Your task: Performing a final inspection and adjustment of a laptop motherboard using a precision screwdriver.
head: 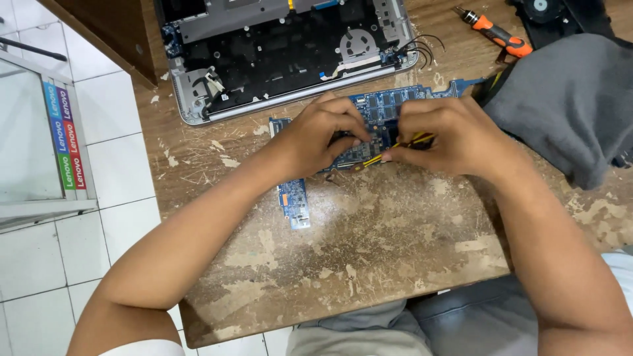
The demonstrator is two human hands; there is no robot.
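Opened laptop chassis (290, 53) on worn wooden table (369, 257), orange-handled screwdriver (494, 33), grey cloth (567, 99), white floor tiles (112, 171)

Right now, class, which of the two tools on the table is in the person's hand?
The yellow-and-black tool, in the grip of the right hand over the blue circuit board. The orange screwdriver lies untouched at the table's far edge.

At 9 o'clock, on the glass panel (26, 138) by the white floor tiles, 2 narrow vertical label strips (66, 135) stand side by side, each stacked in coloured blocks: blue and purple at top, red, then green and red below.
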